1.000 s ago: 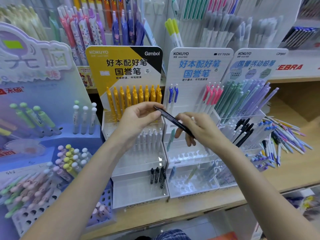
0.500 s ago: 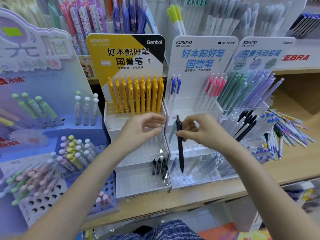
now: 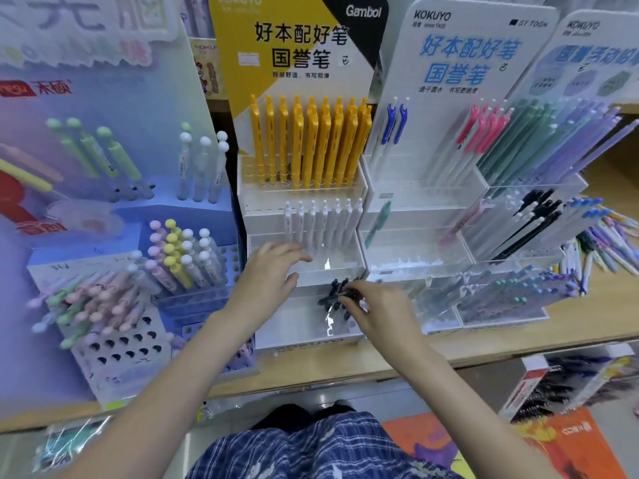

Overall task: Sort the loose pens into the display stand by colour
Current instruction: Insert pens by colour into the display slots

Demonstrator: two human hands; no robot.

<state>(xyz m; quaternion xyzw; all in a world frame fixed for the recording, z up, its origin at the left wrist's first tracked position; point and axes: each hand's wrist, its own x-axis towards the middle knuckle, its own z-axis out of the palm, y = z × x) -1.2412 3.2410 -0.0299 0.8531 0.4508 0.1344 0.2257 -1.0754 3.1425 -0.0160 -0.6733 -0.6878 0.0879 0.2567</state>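
likely the slim black plastic pen (image 3: 340, 296) could catch on the cluster of black pens (image 3: 334, 288) already standing in the lowest tier of the white tiered kokuyo display stand (image 3: 304, 340) and tip them – the slots sit tight together. right hand (image 3: 377, 314) reaches in from the right, fingertips pinching the pen's top at that tier. left hand (image 3: 269, 278) hovers beside it over the clear tier above – fingers spread, relaxed, holding nothing
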